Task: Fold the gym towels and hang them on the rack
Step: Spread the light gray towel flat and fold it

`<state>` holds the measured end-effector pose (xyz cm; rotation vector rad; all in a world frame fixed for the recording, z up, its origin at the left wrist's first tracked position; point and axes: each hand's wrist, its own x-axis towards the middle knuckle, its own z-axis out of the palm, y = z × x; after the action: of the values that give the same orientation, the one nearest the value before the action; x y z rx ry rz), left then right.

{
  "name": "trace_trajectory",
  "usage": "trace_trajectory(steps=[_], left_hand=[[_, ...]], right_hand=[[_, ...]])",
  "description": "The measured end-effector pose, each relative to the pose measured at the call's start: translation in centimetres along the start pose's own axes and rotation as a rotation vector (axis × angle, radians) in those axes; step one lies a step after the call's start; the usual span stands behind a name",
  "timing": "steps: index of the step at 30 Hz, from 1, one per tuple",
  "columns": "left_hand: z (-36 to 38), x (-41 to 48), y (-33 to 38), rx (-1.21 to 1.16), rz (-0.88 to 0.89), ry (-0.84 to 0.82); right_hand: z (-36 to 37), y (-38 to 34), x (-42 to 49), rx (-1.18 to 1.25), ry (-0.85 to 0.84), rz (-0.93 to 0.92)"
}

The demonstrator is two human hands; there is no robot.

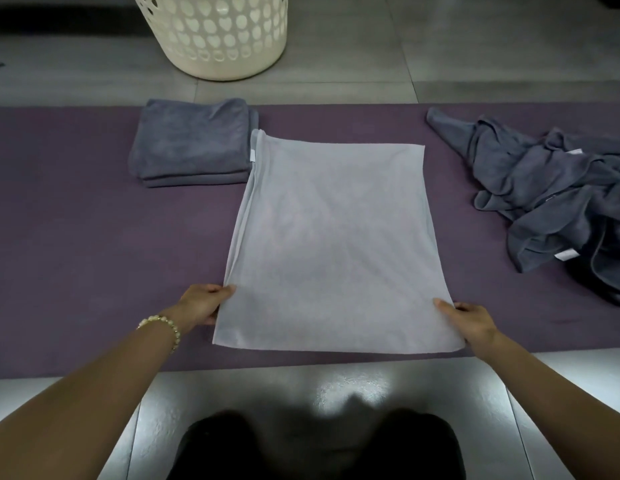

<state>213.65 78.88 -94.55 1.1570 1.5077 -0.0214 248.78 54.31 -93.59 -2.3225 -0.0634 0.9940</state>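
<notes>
A: Two hands on one towel, and why so low on it?
B: It lies flat in the middle of the mat, its long side running from 6 to 12 o'clock. The left hand takes the edge at 8 o'clock and the right hand takes it at 4 o'clock. I judge that the near end is to be lifted and carried toward 12 o'clock, to halve the towel.
A: And the grip, how closed is it?
B: Each grip is closed on the edge, with the thumb on top and the other fingers curled at the cloth. How far they go under I cannot tell, because the towel covers them.
A: Why is the stack at 11 o'clock and the heap at 2 o'clock?
B: I think it is sorting: folded ones on one side, crumpled ones on the other, and the working place between. The towel's far corner lies just over the side of the stack.
A: What is missing?
B: No rack is in view. The basket at 12 o'clock is cut by the top edge, so its inside is hidden. The heap runs off the right edge, so I cannot count it.
</notes>
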Motion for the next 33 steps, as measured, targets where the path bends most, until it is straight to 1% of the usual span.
trace_trajectory(steps=[2,3,5,6,7,8,9,10,11,13,14,15,17,18,19,21,23,26,28,30,33], left_hand=[[-0.4,0.0,0.4,-0.023,-0.017,-0.047],[-0.7,0.0,1.0,-0.086,-0.028,-0.077],[-1.4,0.4,2.8,-0.333,-0.053,-0.169],[-1.8,0.9,3.8,-0.491,-0.061,-0.203],[-2.0,1.1,4.9,-0.657,-0.071,-0.216],[-2.2,1.7,6.0,-0.779,-0.063,-0.184],[-2.2,2.0,6.9,-0.843,-0.028,-0.136],[-1.9,2.5,7.4,-0.78,0.018,-0.085],[-1.7,3.1,7.4,-0.663,0.064,-0.02],[-1.3,4.7,6.6,-0.321,0.117,0.116],[-1.3,5.5,6.2,-0.164,0.136,0.133],[-1.1,6.3,5.8,-0.029,0.146,0.124],[-0.6,7.2,5.4,0.169,0.123,0.124],[-0.3,7.3,5.7,0.218,0.109,0.15],[0.1,7.4,5.9,0.226,0.112,0.172],[0.9,7.6,6.4,0.164,0.137,0.162],[1.6,7.6,7.1,0.035,0.112,0.185],[2.3,7.3,8.2,-0.201,0.092,0.213],[2.3,6.2,9.0,-0.34,0.135,0.167],[2.0,4.8,9.4,-0.44,0.16,0.078],[1.0,2.7,8.9,-0.49,0.204,0.016]], right_hand=[[-0.9,-0.8,-0.1,0.087,-0.09,0.042],[-1.4,-1.6,-0.2,0.162,-0.151,0.053],[-2.1,-3.9,-0.1,0.346,-0.282,0.058],[-2.2,-5.3,0.1,0.455,-0.309,0.065],[-2.3,-6.4,0.7,0.58,-0.296,0.08],[-2.5,-7.6,1.1,0.698,-0.255,0.088],[-2.5,-8.3,1.9,0.788,-0.188,0.089],[-2.4,-8.8,2.6,0.807,-0.155,0.065],[-2.2,-8.9,3.1,0.736,-0.123,0.035],[-1.4,-8.9,3.8,0.466,-0.04,-0.026],[-1.0,-8.6,4.3,0.347,0.004,-0.06],[-0.5,-8.3,4.7,0.256,0.011,-0.088],[0.3,-8.0,5.1,0.157,-0.046,-0.105],[0.7,-8.1,5.2,0.126,-0.059,-0.108],[0.9,-8.1,5.3,0.096,-0.053,-0.112],[1.4,-8.3,5.4,0.07,-0.026,-0.112],[1.7,-8.8,5.6,0.095,-0.019,-0.09],[2.3,-9.5,6.0,0.223,-0.025,-0.048],[2.6,-10.0,5.7,0.291,-0.007,-0.05],[2.6,-10.2,5.2,0.351,-0.022,-0.061],[1.9,-10.0,3.6,0.45,-0.153,-0.04]])
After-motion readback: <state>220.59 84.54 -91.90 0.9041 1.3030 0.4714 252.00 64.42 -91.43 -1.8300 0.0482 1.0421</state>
